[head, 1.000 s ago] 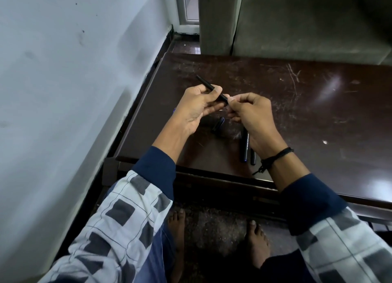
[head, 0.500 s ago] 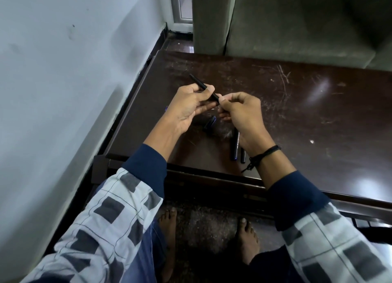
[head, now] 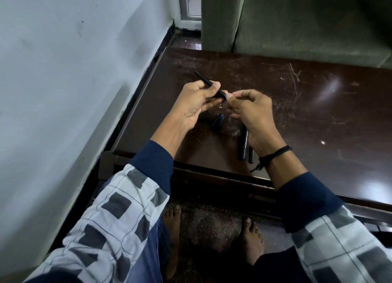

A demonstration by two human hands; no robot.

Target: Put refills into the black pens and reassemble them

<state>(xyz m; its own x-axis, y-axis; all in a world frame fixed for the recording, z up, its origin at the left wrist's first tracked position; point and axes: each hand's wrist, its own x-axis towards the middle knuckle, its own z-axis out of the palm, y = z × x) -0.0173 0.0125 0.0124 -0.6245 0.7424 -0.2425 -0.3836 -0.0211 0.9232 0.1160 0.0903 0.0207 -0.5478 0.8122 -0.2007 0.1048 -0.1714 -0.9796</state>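
White painted wall on the left, marked with several dark scuffs and spots. Dark skirting runs along its base. Low dark brown table with a glossy top, heavily scratched, and pale glare patches on the right half; its left edge stands just beside the wall. Grey-green upholstered sofa stands directly behind the table's far edge. White frame in the far corner between wall and sofa; window or door cannot be told. Floor below the near edge is dark and speckled. Lighting is dim and cool.
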